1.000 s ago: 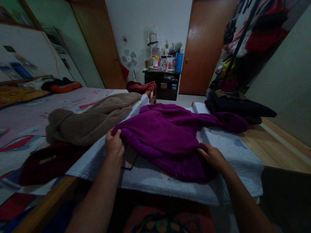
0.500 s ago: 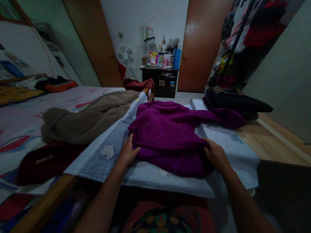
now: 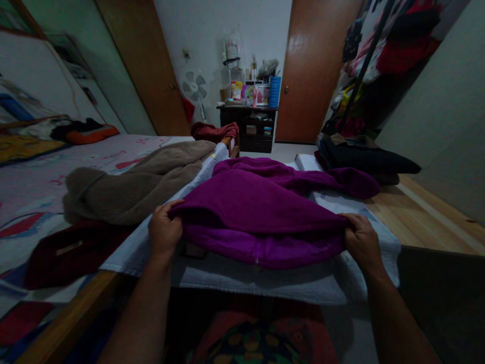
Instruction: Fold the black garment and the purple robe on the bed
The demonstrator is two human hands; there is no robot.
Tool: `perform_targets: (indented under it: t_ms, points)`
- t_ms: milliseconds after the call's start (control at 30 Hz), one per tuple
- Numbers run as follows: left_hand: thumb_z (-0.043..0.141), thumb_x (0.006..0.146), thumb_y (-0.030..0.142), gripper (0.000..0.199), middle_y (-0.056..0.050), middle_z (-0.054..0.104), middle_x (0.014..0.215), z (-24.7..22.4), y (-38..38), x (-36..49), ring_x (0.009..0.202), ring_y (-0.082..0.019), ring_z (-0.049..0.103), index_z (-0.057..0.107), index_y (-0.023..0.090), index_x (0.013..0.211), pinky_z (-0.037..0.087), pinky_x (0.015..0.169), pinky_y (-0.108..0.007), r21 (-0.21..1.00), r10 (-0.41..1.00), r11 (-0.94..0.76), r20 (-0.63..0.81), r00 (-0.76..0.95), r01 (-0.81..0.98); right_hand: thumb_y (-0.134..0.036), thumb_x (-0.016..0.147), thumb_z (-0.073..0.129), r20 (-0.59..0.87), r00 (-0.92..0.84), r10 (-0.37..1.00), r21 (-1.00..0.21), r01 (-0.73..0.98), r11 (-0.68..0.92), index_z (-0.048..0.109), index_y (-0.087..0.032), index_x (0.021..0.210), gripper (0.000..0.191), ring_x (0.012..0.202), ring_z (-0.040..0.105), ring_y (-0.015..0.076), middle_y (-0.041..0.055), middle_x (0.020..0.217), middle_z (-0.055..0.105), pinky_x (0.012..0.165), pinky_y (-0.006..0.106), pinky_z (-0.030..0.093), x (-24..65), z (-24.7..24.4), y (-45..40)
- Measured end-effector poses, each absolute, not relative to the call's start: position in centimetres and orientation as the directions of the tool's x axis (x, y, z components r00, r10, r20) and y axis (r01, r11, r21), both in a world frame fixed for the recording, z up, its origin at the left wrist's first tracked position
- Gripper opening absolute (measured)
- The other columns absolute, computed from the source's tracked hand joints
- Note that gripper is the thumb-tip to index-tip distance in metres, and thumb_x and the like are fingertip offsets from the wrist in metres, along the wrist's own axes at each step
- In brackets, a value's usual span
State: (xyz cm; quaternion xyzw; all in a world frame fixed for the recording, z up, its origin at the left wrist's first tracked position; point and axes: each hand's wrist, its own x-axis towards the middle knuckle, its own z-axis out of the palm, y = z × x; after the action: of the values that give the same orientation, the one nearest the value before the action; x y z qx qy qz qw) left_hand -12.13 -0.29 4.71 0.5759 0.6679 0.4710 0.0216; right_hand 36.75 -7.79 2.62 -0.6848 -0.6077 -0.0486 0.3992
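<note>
A purple long-sleeved jacket (image 3: 261, 202) is spread over a pale blue quilted cloth (image 3: 242, 280), its near edge stretched wide between my hands. My left hand (image 3: 165, 230) is closed on the left corner of that edge. On the opposite corner, my right hand (image 3: 362, 240) pinches the fabric. Between them the edge is lifted a little, and a shinier purple lining shows beneath it. One sleeve reaches out to the right across the cloth; the other sleeve cannot be made out.
Left of the cloth, a brown fleecy garment (image 3: 140, 187) and a dark red garment (image 3: 76, 253) lie on the bed (image 3: 34, 192). Folded dark clothes (image 3: 367, 156) are stacked on the wooden surface (image 3: 435, 212) at right. A fan (image 3: 195, 86) and a dark cabinet (image 3: 248, 129) stand behind.
My hands have moved apart, the left one outward to the left and the right one to the right. The jacket's near edge is pulled wider and raised.
</note>
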Motion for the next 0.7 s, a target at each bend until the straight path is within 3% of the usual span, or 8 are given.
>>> perform_targets:
  t_ms: [100, 233, 333, 400, 467, 533, 600, 700]
  points:
    - [0.047, 0.068, 0.010, 0.042, -0.005, 0.060, 0.097, 6.0, -0.8, -12.8, 0.090, -0.020, 0.061, 0.073, 0.021, 0.099, 0.049, 0.089, -0.034, 0.539, 0.715, -0.054, 0.608, -0.344, 0.841, -0.015, 0.072, 0.038, 0.502, 0.130, 0.855, -0.493, 0.855, 0.159, 0.068, -0.018, 0.099, 0.041, 0.101, 0.059, 0.0224, 0.0094, 0.108, 0.062, 0.093, 0.037, 0.045, 36.7, 2.3, -8.2]
    - [0.048, 0.072, 0.011, 0.040, -0.008, 0.059, 0.103, 5.7, -0.9, -12.5, 0.092, -0.023, 0.060, 0.072, 0.021, 0.103, 0.050, 0.087, -0.036, 0.365, 0.787, 0.052, 0.558, -0.264, 0.930, -0.016, 0.074, 0.038, 0.220, -0.008, 0.976, -0.463, 0.879, 0.112, 0.067, -0.018, 0.095, 0.036, 0.088, 0.063, 0.0213, 0.0074, 0.093, 0.068, 0.081, 0.033, 0.047, 36.5, 2.0, -8.7]
    - [0.052, 0.075, 0.014, 0.040, -0.014, 0.058, 0.118, 4.8, -1.1, -11.2, 0.108, -0.031, 0.054, 0.068, 0.019, 0.112, 0.045, 0.094, -0.045, 0.145, 0.883, 0.083, 0.447, -0.140, 0.986, -0.022, 0.078, 0.042, 0.038, -0.071, 0.997, -0.316, 0.945, 0.080, 0.067, -0.017, 0.095, 0.030, 0.084, 0.062, 0.0230, 0.0088, 0.091, 0.069, 0.079, 0.034, 0.046, 36.1, 2.3, -8.9]
    - [0.054, 0.075, 0.013, 0.046, -0.016, 0.050, 0.135, 4.0, -1.4, -9.7, 0.124, -0.036, 0.042, 0.063, 0.021, 0.120, 0.037, 0.100, -0.055, 0.013, 0.904, 0.057, 0.424, -0.057, 0.998, -0.025, 0.079, 0.049, 0.038, -0.097, 0.995, -0.178, 0.979, 0.102, 0.067, -0.016, 0.097, 0.027, 0.087, 0.061, 0.0254, 0.0102, 0.094, 0.069, 0.082, 0.037, 0.044, 35.2, 2.7, -9.0]
    - [0.052, 0.075, 0.010, 0.053, -0.012, 0.041, 0.146, 3.2, -1.6, -7.9, 0.133, -0.036, 0.032, 0.059, 0.024, 0.126, 0.027, 0.106, -0.060, -0.058, 0.912, -0.053, 0.405, 0.072, 0.997, -0.025, 0.076, 0.056, 0.119, -0.109, 0.987, -0.060, 0.991, 0.117, 0.066, -0.017, 0.106, 0.033, 0.098, 0.057, 0.0287, 0.0115, 0.106, 0.067, 0.086, 0.040, 0.042, 33.9, 2.9, -9.0]
    - [0.050, 0.076, 0.008, 0.056, -0.009, 0.041, 0.148, 2.2, -1.8, -5.9, 0.137, -0.033, 0.029, 0.057, 0.026, 0.128, 0.024, 0.109, -0.058, -0.072, 0.904, -0.235, 0.350, 0.245, 0.969, -0.019, 0.075, 0.059, 0.193, -0.136, 0.972, -0.005, 0.990, 0.140, 0.062, -0.020, 0.119, 0.044, 0.109, 0.052, 0.0304, 0.0111, 0.121, 0.062, 0.090, 0.041, 0.039, 32.3, 2.7, -8.8]
    - [0.048, 0.078, 0.007, 0.055, -0.006, 0.046, 0.145, 1.0, -1.9, -4.0, 0.136, -0.029, 0.032, 0.057, 0.028, 0.128, 0.026, 0.109, -0.053, -0.038, 0.870, -0.409, 0.284, 0.402, 0.912, -0.013, 0.077, 0.055, 0.210, -0.175, 0.962, -0.003, 0.984, 0.180, 0.059, -0.023, 0.124, 0.049, 0.115, 0.049, 0.0290, 0.0090, 0.127, 0.059, 0.092, 0.041, 0.038, 30.9, 2.2, -8.4]
    - [0.044, 0.082, 0.007, 0.052, -0.005, 0.048, 0.144, -0.5, -1.8, -2.2, 0.135, -0.027, 0.036, 0.056, 0.029, 0.127, 0.027, 0.109, -0.052, 0.018, 0.820, -0.544, 0.223, 0.527, 0.839, -0.008, 0.079, 0.048, 0.178, -0.210, 0.961, -0.055, 0.973, 0.223, 0.065, -0.024, 0.115, 0.043, 0.111, 0.053, 0.0258, 0.0075, 0.120, 0.064, 0.093, 0.039, 0.038, 29.8, 1.6, -7.7]
